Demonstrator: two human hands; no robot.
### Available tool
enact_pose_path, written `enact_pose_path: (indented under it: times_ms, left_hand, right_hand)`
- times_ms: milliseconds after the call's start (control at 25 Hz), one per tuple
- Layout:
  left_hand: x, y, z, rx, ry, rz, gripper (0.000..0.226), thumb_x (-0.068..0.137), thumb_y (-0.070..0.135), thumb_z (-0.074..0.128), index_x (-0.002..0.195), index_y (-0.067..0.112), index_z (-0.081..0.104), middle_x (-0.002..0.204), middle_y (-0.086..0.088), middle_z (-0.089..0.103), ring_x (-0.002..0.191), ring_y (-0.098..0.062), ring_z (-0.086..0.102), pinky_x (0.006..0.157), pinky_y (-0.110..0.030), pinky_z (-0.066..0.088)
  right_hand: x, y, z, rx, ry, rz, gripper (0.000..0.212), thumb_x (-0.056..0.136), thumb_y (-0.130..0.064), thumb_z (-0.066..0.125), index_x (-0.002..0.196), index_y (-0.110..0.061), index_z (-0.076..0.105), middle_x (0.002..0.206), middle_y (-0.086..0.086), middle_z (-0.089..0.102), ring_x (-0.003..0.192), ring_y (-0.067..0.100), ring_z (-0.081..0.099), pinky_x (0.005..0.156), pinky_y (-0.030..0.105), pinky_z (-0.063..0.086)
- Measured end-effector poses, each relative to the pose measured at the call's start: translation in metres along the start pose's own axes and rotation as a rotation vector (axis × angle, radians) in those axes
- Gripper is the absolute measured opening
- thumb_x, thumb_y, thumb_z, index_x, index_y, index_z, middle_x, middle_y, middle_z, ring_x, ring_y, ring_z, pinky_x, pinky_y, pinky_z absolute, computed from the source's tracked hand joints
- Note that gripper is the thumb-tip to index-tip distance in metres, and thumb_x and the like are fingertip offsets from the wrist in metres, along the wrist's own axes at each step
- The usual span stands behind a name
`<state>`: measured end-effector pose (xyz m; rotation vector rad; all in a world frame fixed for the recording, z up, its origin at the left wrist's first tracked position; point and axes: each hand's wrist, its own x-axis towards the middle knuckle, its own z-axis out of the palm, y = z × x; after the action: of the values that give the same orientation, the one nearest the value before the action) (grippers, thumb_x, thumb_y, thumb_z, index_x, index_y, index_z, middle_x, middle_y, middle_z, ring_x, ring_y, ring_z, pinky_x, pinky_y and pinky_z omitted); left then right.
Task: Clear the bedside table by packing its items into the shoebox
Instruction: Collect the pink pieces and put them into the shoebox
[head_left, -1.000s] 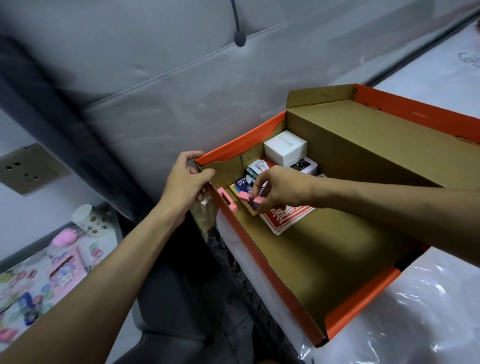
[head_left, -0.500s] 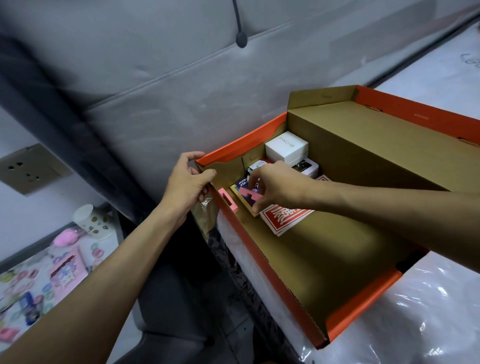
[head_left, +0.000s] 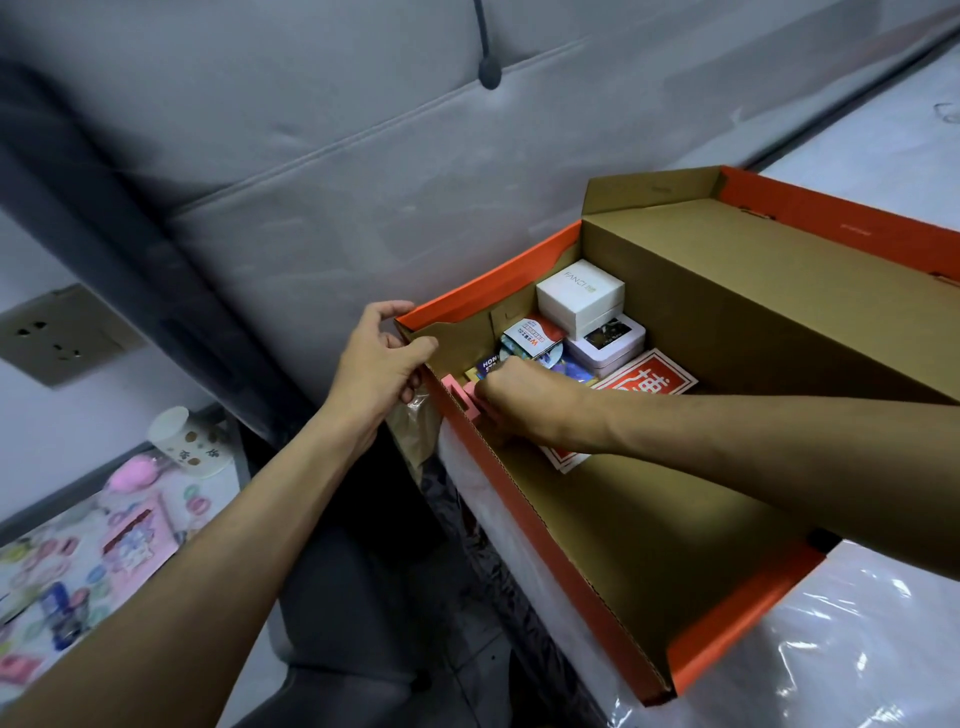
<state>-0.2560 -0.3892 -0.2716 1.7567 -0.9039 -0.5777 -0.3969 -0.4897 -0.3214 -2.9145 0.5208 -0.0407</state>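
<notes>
An open orange shoebox with a brown inside lies on the plastic-wrapped mattress. My left hand grips its near left corner. Inside, my right hand is pressed against the left wall, fingers curled around a small pink piece. At the box's far end sit a white square box, a white tin, small card packets and a red-and-white packet.
The bedside table at lower left carries a paper cup, a pink round thing and colourful stickers and cards. A grey padded headboard rises behind. A wall socket is at left.
My right hand has moved left and down from the card packets to the box's left wall, at the pink piece. The left hand stays on the corner.
</notes>
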Motion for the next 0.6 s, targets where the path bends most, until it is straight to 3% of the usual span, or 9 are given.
enact_pose_path:
  times_ms: [160,320,480,600]
  left_hand:
    - [0.001,-0.001,0.0,-0.012,-0.004,0.0,0.041,0.088,0.007,0.068,0.124,0.018,0.052,0.063,-0.002,0.048,0.045,-0.008,0.047,0.037,-0.021,0.037]
    - [0.002,-0.002,-0.001,-0.011,0.0,0.0,0.04,0.088,0.008,0.067,0.123,0.019,0.053,0.063,-0.002,0.048,0.046,-0.01,0.046,0.037,-0.022,0.038]
    - [0.003,-0.003,-0.001,-0.015,0.004,0.005,0.04,0.087,0.009,0.068,0.122,0.02,0.053,0.06,0.001,0.049,0.045,-0.011,0.047,0.038,-0.023,0.038]
    - [0.003,-0.005,-0.002,-0.017,0.002,0.009,0.04,0.087,0.01,0.068,0.122,0.021,0.053,0.061,0.001,0.05,0.045,-0.01,0.048,0.038,-0.023,0.038]
  right_hand:
    - [0.005,0.001,0.0,0.004,-0.013,0.0,0.007,0.085,-0.014,0.062,0.085,-0.007,0.063,0.073,0.007,0.054,0.066,0.023,0.048,0.061,0.027,0.036]
    - [0.008,0.001,-0.005,0.059,-0.034,0.008,0.007,0.084,-0.017,0.066,0.086,-0.011,0.064,0.071,0.002,0.049,0.067,0.023,0.053,0.06,0.026,0.037]
    - [0.009,0.002,-0.004,-0.001,-0.02,0.019,0.018,0.086,-0.027,0.067,0.097,-0.013,0.066,0.09,0.006,0.053,0.077,0.025,0.056,0.06,0.029,0.039]
    - [0.011,0.002,-0.005,-0.034,-0.002,-0.004,0.022,0.089,-0.029,0.064,0.102,-0.013,0.067,0.094,0.003,0.044,0.081,0.024,0.058,0.06,0.026,0.036]
